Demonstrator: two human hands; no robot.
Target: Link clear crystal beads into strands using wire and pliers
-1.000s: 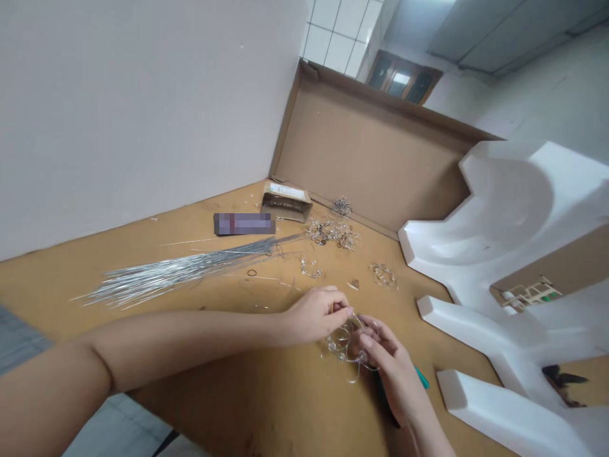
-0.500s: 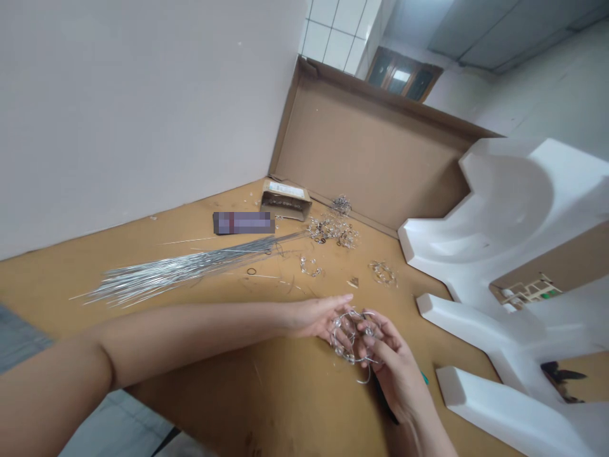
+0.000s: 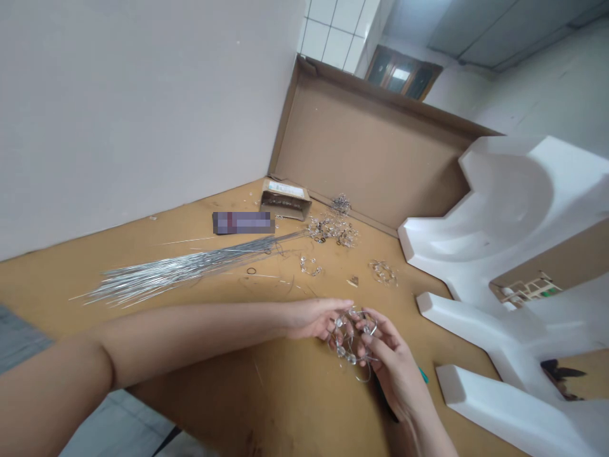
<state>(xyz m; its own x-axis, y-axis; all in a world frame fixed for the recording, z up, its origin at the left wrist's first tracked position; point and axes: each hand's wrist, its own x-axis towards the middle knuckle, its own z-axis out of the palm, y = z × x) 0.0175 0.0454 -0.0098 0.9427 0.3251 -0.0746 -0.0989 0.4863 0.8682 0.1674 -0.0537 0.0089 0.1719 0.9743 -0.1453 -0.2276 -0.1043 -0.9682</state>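
No readable text; label on small carton illegible, purple object pixelated.

you have two hands here, one left hand and one right hand, with one beaded wire loop at your fingers. on the one table you have one more beaded loop, one bent row of beads, one fat bunch of wires, one small brown box, one blurry purple thing and one dark ring lying alone. you can't count the wires, or the beads in the messy pile.
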